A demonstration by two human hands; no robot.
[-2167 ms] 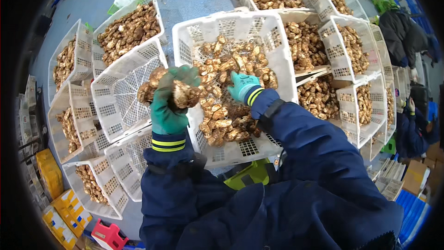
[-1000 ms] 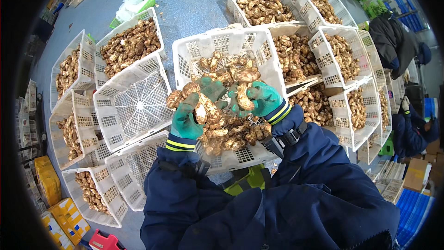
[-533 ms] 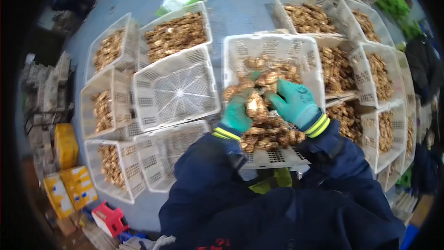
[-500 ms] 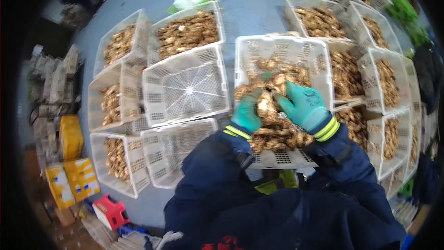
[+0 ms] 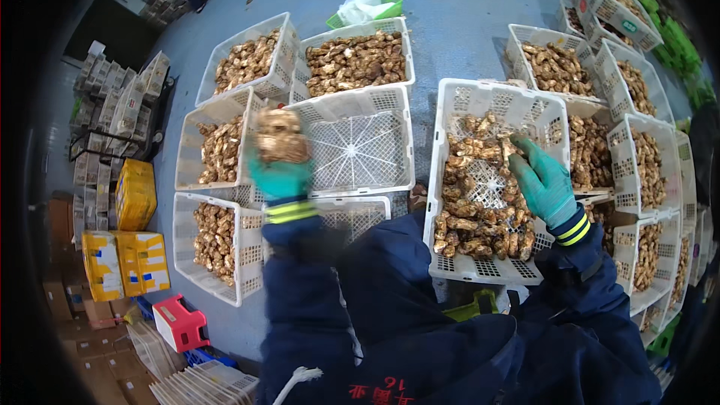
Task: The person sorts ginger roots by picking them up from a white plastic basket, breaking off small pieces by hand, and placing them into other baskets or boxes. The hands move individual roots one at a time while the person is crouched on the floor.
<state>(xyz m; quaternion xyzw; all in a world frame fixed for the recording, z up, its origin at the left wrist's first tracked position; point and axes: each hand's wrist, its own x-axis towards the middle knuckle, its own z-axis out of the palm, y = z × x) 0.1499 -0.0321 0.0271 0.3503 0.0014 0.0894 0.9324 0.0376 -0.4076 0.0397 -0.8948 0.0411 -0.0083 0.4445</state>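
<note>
My left hand (image 5: 281, 176), in a green glove and smeared by motion, is closed around a clump of brown mushrooms (image 5: 282, 136). It hangs over the left side, between a filled basket and an empty white basket (image 5: 411, 135). My right hand (image 5: 546, 184), gloved the same, reaches over the right wall of the white basket (image 5: 491, 91) before me. Its fingertips close on a pale brown mushroom (image 5: 510, 151). More mushrooms (image 5: 480, 234) lie along the sides and near end of this basket, with the mesh floor bare in its middle.
Filled white baskets stand in rows at left (image 5: 238, 251) and right (image 5: 551, 34). A green crate with a white plastic bag (image 5: 361, 6) sits at the far side. At lower left are yellow boxes (image 5: 126, 262) and a red stool (image 5: 180, 322). Blue floor (image 5: 450, 7) runs between the rows.
Both hands were together over the near basket, handling mushrooms. My left hand has swung left with a clump; my right hand stays at that basket. The view has shifted, moving the baskets rightward.
</note>
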